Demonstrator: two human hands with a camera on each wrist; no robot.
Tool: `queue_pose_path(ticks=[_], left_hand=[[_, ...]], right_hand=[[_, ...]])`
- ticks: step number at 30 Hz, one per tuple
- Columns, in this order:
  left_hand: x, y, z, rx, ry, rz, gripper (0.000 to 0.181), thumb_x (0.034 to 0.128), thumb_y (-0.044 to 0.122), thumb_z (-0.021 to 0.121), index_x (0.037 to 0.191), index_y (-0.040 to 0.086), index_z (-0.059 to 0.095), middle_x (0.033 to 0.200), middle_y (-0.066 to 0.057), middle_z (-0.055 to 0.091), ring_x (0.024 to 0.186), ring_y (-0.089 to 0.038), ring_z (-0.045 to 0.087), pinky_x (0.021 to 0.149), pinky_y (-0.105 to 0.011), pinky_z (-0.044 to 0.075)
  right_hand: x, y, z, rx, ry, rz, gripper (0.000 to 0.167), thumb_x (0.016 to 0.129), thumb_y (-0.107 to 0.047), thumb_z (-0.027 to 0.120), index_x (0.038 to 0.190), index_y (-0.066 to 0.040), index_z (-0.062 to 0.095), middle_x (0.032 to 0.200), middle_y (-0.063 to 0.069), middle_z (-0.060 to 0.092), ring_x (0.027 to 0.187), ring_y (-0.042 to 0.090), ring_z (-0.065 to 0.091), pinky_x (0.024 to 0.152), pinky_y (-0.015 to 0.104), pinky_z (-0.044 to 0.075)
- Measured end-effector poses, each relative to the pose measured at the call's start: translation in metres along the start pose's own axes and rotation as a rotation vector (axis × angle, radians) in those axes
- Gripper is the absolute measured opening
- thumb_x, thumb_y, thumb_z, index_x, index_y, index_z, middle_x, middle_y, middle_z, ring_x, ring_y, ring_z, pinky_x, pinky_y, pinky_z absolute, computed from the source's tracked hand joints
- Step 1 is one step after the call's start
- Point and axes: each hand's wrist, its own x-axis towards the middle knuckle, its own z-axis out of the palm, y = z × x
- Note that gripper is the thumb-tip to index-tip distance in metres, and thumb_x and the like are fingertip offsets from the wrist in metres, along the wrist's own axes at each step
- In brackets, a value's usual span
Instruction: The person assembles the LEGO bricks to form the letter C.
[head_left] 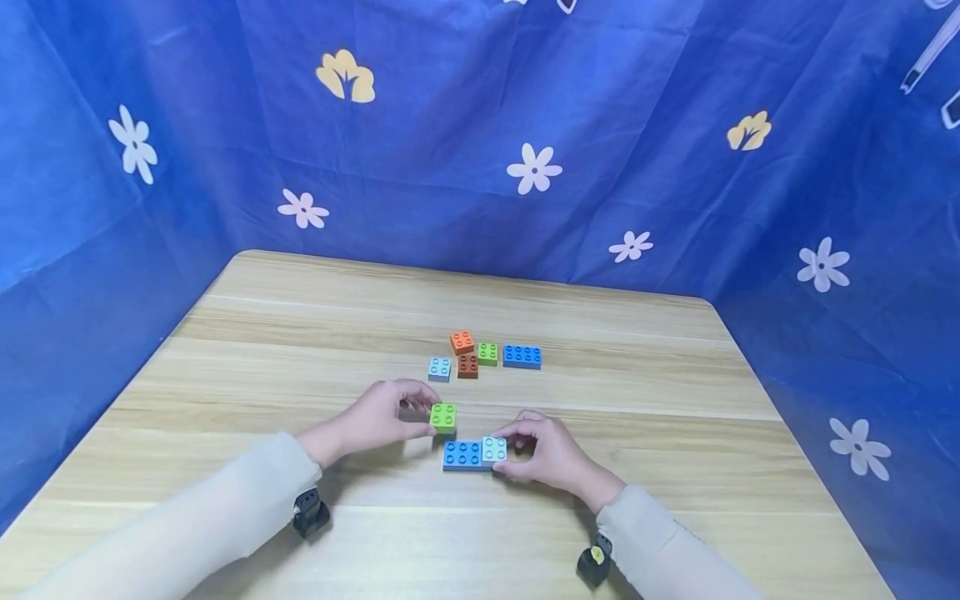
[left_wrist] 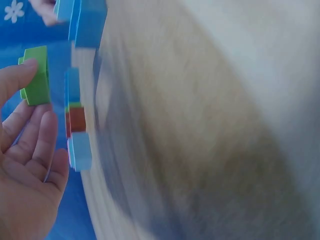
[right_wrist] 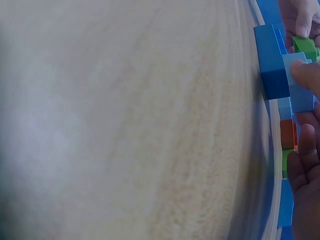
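Observation:
My left hand [head_left: 378, 419] pinches a square lime green brick [head_left: 443, 417] between thumb and fingers. In the left wrist view the green brick [left_wrist: 38, 76] is off the table, studs facing left. A long blue brick [head_left: 462, 454] lies on the table in front of me. On its right end sits a square light blue brick [head_left: 494, 448], which my right hand [head_left: 551, 454] grips between thumb and fingers. The right wrist view shows the thumb on the light blue brick [right_wrist: 298, 82], against the long blue brick [right_wrist: 271, 62].
Farther back lie an orange brick [head_left: 462, 342], a brown brick [head_left: 467, 367], a second green brick [head_left: 487, 353], a second light blue brick [head_left: 439, 369] and another long blue brick [head_left: 522, 357]. A blue flowered cloth [head_left: 450, 167] hangs around the wooden table [head_left: 300, 333].

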Motion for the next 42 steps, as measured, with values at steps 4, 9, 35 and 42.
queue_pose_path(ticks=[4,9,35,42], left_hand=[[-0.005,0.004,0.006,0.021,-0.026,0.004,0.035,0.0755,0.019,0.079,0.106,0.009,0.065,0.099,0.005,0.066,0.090,-0.017,0.061,0.087,-0.043,0.049],[-0.011,0.006,0.010,0.022,-0.044,0.014,0.034,0.0745,0.018,0.080,0.104,0.011,0.066,0.097,0.007,0.065,0.090,-0.015,0.061,0.086,-0.040,0.049],[-0.018,0.010,0.023,0.076,-0.004,0.052,0.029,0.0676,0.013,0.081,0.091,0.011,0.065,0.084,0.011,0.061,0.078,-0.013,0.059,0.074,-0.029,0.052],[-0.017,0.012,0.023,0.108,-0.007,0.059,0.029,0.0648,0.011,0.081,0.089,0.010,0.065,0.080,0.011,0.060,0.074,-0.012,0.058,0.069,-0.027,0.052]], right_hand=[[0.000,0.001,0.000,-0.004,0.000,-0.003,0.036,0.070,-0.023,0.085,0.104,-0.018,0.073,0.083,-0.003,0.060,0.075,0.008,0.054,0.065,0.023,0.049],[0.000,0.001,0.000,-0.006,0.001,-0.008,0.037,0.069,-0.023,0.085,0.104,-0.018,0.073,0.083,-0.003,0.060,0.075,0.008,0.054,0.065,0.023,0.050],[0.000,-0.001,-0.001,-0.001,-0.004,0.007,0.037,0.069,-0.022,0.086,0.104,-0.018,0.073,0.083,-0.004,0.059,0.075,0.009,0.054,0.065,0.023,0.049],[0.000,-0.001,0.000,-0.001,-0.002,0.004,0.037,0.069,-0.021,0.085,0.104,-0.017,0.073,0.083,-0.004,0.059,0.075,0.009,0.054,0.065,0.023,0.049]])
